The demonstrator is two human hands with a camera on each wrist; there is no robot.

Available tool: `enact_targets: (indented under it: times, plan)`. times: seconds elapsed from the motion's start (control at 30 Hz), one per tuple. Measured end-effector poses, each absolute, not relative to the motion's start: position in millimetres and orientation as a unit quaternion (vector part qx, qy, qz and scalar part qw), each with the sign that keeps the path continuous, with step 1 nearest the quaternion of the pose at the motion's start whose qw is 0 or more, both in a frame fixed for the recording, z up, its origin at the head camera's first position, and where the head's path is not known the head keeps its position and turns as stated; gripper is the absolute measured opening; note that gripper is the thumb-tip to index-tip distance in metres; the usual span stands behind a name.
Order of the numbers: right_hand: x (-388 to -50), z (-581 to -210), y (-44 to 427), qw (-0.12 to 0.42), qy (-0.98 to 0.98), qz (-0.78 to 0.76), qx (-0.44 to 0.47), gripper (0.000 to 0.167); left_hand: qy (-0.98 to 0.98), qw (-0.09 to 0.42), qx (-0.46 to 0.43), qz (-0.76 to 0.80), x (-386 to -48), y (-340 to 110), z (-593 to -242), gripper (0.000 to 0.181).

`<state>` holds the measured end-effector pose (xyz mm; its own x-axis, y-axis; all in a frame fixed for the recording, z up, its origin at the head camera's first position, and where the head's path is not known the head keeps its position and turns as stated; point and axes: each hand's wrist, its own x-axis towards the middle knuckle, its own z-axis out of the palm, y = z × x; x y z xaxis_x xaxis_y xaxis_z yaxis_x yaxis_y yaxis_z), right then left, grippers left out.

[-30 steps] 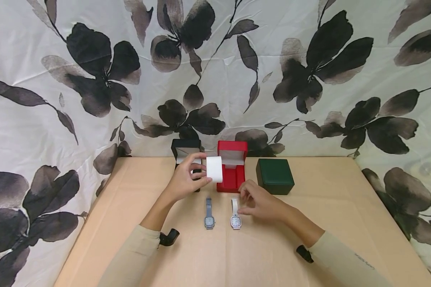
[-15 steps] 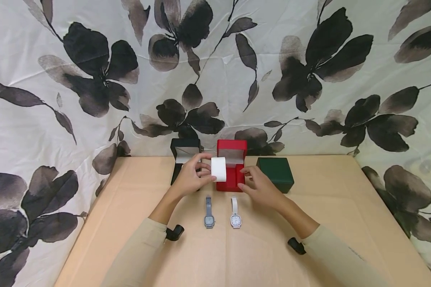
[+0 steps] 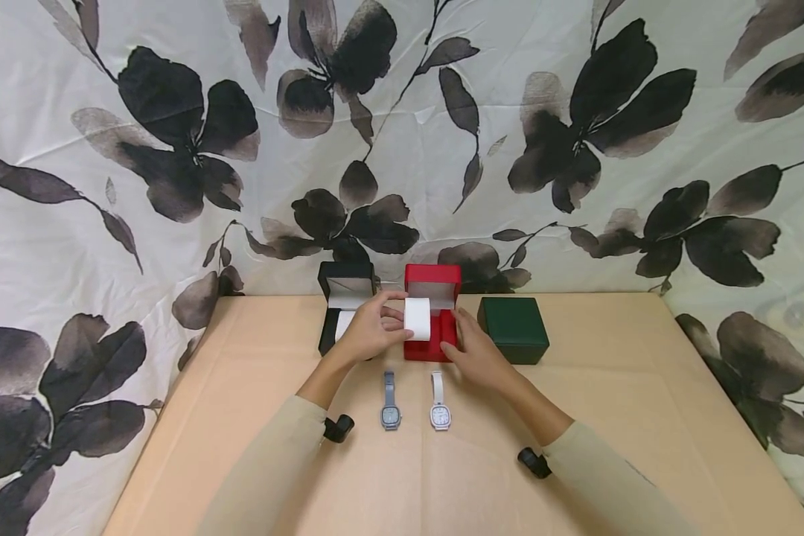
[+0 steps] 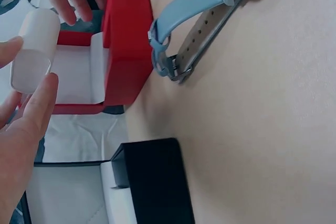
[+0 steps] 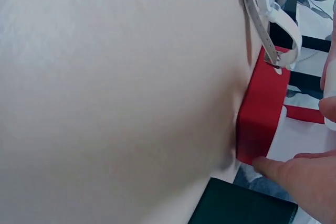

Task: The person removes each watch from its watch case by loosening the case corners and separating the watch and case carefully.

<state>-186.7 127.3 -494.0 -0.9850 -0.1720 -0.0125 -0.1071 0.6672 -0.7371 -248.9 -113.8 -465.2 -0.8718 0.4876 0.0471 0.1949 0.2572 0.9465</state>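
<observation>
"Tan worktop [image 3: 616, 342] first. What do we inspect on it?"

"We inspect the red box [image 3: 430, 355]. Its lid stands raised. We judge that it could slide or twist if the bracing is uneven."

"How is it braced?"

"By the right hand [image 3: 477, 350]: grip wide, fingers mostly straight along the box's right side, thumb touching the front right corner. Lone thumb pressure could turn the box."

"And the left hand [image 3: 371, 327]?"

"Grip narrow, holding the white cushion [image 3: 418, 320] between thumb and fingers near its left end. That one-ended pinch could let it pivot or drop."

"Where do we locate the cushion?"

"In the head view, in front of the box's interior and lid lining. We cannot confirm contact with the interior."

"Direction?"

"One rimmed end faces left; the tube's axis runs roughly left to right. Foreshortening hides which dimension is longest. A skewed axis could make it catch on the box's rim."
</observation>
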Motion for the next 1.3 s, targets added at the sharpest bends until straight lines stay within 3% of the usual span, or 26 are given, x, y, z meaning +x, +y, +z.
enact_targets:
  times: [0.3,0.53,0.77,1.3]
  plan:
    - [-191,-503,121,0.051,0.906,-0.417,-0.057,0.08,0.799,0.125,0.235,0.539,-259,-99,-476,0.072]
    - [-197,-510,124,0.066,0.919,-0.385,-0.053,0.071,0.803,0.113,0.247,0.531,-264,-87,-484,0.057]
    - [-201,-516,129,0.063,0.921,-0.379,-0.059,0.072,0.817,0.082,0.283,0.496,-269,-78,-492,0.067]
    - [-206,-513,130,0.053,0.921,-0.381,-0.065,0.068,0.837,0.078,0.269,0.47,-275,-71,-495,0.061]
